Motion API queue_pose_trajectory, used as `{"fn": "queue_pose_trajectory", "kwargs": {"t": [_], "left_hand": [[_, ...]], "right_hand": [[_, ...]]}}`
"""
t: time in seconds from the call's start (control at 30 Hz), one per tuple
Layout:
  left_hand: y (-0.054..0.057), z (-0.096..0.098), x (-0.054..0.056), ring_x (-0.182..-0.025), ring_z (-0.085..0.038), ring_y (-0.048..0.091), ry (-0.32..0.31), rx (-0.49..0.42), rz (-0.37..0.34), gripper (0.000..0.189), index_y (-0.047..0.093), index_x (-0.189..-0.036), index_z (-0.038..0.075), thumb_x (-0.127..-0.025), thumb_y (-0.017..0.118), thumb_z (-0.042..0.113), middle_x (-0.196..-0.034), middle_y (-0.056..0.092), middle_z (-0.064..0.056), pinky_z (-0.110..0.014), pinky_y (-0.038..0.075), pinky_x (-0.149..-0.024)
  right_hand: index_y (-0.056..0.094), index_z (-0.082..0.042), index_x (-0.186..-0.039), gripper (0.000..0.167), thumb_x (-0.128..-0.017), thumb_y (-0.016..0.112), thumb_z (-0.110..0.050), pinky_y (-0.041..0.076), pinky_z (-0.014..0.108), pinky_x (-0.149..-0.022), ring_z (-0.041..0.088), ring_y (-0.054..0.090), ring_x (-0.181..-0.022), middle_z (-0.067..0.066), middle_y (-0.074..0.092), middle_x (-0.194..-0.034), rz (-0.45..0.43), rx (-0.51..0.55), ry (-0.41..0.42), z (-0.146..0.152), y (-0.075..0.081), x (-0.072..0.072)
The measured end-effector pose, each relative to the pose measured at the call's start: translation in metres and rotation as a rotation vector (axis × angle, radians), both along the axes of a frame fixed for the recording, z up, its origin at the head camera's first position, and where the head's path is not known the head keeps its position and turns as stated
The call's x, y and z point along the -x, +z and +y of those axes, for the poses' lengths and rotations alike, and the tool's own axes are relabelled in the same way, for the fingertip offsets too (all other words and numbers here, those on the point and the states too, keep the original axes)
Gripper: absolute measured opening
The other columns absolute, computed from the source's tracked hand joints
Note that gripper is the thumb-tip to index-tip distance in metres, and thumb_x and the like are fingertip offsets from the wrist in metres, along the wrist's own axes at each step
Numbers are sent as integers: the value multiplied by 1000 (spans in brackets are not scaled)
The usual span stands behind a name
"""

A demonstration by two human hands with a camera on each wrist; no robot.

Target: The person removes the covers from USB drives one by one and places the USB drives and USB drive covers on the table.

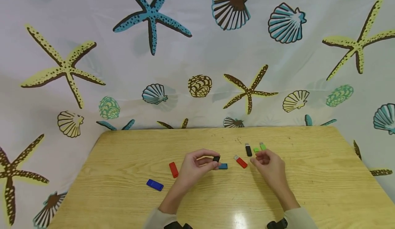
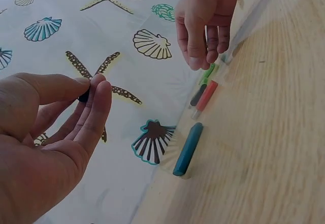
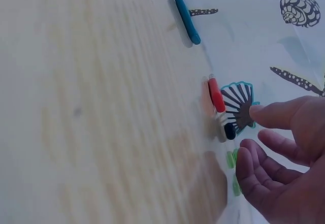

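My left hand (image 1: 197, 165) pinches a small black cap (image 1: 216, 159) between thumb and fingertips, above the table. In the left wrist view most of that cap (image 2: 84, 96) is hidden by the fingers. My right hand (image 1: 271, 167) hovers with loosely bent fingers and nothing between them; its thumb stands apart in the right wrist view. Just beyond it lie an uncapped black USB stick (image 1: 248, 150), a green USB stick (image 1: 262, 146) and a small green cap (image 1: 256, 149). Between the hands are a red USB stick (image 1: 240, 161) with its metal plug bare, and a blue-teal stick (image 1: 223, 166).
Left of my left hand lie a red USB stick (image 1: 174, 170) and a dark blue one (image 1: 155, 184), both without a visible plug. The wooden table (image 1: 123, 150) ends at a hanging cloth (image 1: 197, 44) printed with shells and starfish.
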State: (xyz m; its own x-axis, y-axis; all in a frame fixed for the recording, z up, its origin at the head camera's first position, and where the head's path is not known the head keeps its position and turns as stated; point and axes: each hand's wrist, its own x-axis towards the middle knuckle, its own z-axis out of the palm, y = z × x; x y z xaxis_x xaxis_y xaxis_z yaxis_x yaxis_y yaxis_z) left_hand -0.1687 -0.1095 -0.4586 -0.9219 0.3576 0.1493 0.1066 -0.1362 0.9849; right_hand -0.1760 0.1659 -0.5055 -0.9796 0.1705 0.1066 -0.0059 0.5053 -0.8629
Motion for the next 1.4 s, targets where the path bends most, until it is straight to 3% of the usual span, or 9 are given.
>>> {"fn": "queue_pose_trajectory", "kwargs": {"t": [0.2,0.5,0.67,0.87,1.13,1.4], "left_hand": [[-13,17,11,-104,-44,69,19,60,27,23,71,-118,-7,-96,64,-9,-116,69,-22,-36,63,-82],[-29,54,38,-100,-24,72,76,346,159,25,76,-115,4,-97,63,-7,-115,73,-15,-29,60,-84],[-35,69,53,-98,-23,72,68,428,174,22,75,-115,-1,-97,64,-6,-112,74,-11,-31,61,-82],[-39,79,76,-96,-22,72,27,554,254,22,75,-115,0,-95,66,-5,-107,75,-9,-29,61,-80],[-41,89,97,-91,-17,70,14,744,309,18,78,-106,5,-91,72,-2,-98,75,-4,-30,59,-81],[-40,96,101,-85,-15,65,-36,824,317,14,78,-104,5,-92,74,-1,-94,73,-5,-30,56,-78]], "right_hand": [[70,-1,-111,26,-91,80,-15,55,20,-72,19,66,-85,8,70,-96,-20,0,54,2,3,-10],[68,0,-114,29,-90,81,-11,56,20,-74,17,64,-87,9,68,-99,-68,75,124,0,-2,-17],[68,1,-115,30,-90,80,-10,55,20,-74,17,63,-86,9,66,-98,-69,92,149,-1,-4,-18],[68,1,-114,30,-87,82,-5,56,21,-71,17,63,-83,10,65,-96,-51,86,136,-1,-7,-12],[71,-3,-111,37,-79,89,-8,56,28,-74,18,63,-82,9,68,-98,39,-43,170,-5,-10,-3],[72,-2,-108,34,-79,89,-6,56,33,-76,19,63,-82,9,69,-99,68,-116,169,-8,-11,1]]}}
